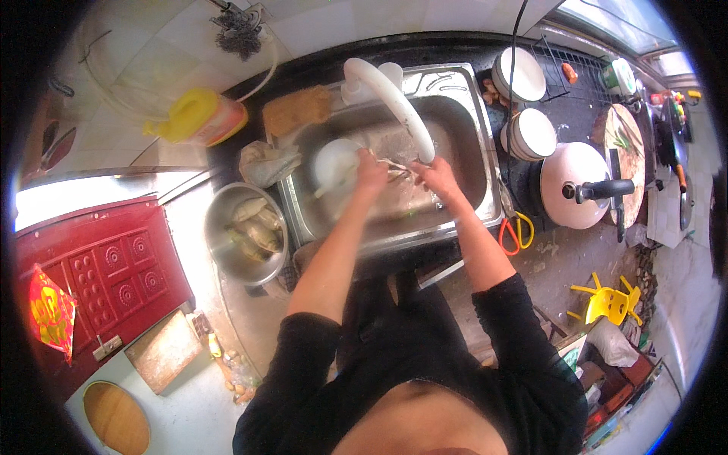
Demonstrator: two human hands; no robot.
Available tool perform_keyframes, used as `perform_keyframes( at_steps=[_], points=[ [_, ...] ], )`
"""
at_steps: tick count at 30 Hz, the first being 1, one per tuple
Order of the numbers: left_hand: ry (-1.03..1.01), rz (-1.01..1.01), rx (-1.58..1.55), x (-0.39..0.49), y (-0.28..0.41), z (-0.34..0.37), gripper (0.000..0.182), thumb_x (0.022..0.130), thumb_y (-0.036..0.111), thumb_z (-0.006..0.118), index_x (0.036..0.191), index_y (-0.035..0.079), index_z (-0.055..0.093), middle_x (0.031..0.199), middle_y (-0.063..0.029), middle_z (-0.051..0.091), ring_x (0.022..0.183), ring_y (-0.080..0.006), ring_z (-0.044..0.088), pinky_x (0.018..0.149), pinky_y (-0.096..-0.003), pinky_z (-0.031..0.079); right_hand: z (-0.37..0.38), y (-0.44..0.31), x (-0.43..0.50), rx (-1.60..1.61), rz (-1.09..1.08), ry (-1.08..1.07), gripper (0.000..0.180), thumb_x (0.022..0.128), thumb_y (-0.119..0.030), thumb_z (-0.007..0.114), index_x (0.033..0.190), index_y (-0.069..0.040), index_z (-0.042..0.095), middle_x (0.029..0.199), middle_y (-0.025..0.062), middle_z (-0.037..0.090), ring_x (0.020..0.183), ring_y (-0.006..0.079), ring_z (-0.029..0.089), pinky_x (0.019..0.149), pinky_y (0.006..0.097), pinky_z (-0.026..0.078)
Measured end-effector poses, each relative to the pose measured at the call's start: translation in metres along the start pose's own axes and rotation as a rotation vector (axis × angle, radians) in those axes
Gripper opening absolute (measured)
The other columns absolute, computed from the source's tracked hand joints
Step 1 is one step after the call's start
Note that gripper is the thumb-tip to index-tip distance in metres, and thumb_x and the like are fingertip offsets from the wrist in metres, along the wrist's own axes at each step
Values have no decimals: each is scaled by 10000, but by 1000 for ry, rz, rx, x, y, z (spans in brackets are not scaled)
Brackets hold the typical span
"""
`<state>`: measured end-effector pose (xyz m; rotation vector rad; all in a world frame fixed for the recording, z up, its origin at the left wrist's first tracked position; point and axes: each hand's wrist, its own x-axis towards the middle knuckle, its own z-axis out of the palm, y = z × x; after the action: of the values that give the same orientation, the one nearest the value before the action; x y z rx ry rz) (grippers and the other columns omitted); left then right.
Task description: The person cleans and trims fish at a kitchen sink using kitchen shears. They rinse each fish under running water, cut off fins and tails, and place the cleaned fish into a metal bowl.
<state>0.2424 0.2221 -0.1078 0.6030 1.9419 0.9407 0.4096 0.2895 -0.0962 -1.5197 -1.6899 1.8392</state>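
Both of my hands are over the stainless steel sink [466, 205], beneath the mouth of the white curved faucet [406, 114]. My left hand [372, 173] grips one end of a slender pale bundle [394, 166]. The other end is pinched in the fingers of my right hand [437, 181], just under the spout. Blur keeps me from telling what the bundle is. Left of my left hand, a white rounded bowl or dish [335, 156] lies in the basin. A pale stick-like thing [324, 189] shows near it, also blurred.
A steel bowl [213, 239] with several pale, elongated vegetables stands left of the sink. On the right are scissors [517, 233] with red and yellow handles, stacked bowls [533, 135], a lidded pot [569, 199] and a round chopping board [631, 187]. A yellow jug [196, 116] sits behind left.
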Motion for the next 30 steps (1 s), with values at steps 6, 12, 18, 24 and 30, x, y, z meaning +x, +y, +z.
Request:
perform_keyframes(
  at_steps=[6,12,18,24,30],
  points=[
    [-86,134,242,-12,27,-1,422,796,80,524,1147,-7,305,1105,-339,538,1044,-476,544,908,-506,416,33,1,26,-317,-58,-94,316,895,-261,588,1066,4,598,819,82,646,609,131,621,500,262,482],
    [-107,91,103,-7,32,-7,422,811,51,506,1165,-19,288,1082,-294,555,989,-402,597,747,-466,521,22,8,35,-13,20,-153,275,827,-195,675,927,57,629,653,133,641,528,165,637,468,319,508],
    [-209,-114,-260,-5,8,-18,438,816,12,508,1186,-27,277,1165,-212,454,954,-310,606,613,-378,604,11,-14,18,-8,-86,-132,170,861,-168,657,870,-1,633,672,60,621,543,124,600,456,263,458],
    [-142,-53,-473,-15,-1,-31,383,783,31,532,1089,-10,304,965,-204,503,746,-277,643,503,-351,561,6,-36,6,70,-149,-69,137,850,-44,590,977,-64,636,784,40,614,610,110,603,507,245,460],
    [107,109,-344,-54,10,-84,355,794,58,515,1103,9,347,969,-169,519,827,-250,608,659,-369,538,16,-61,-1,-37,-523,73,274,819,-21,591,1087,-52,637,939,65,657,871,125,617,742,263,481]
  ],
)
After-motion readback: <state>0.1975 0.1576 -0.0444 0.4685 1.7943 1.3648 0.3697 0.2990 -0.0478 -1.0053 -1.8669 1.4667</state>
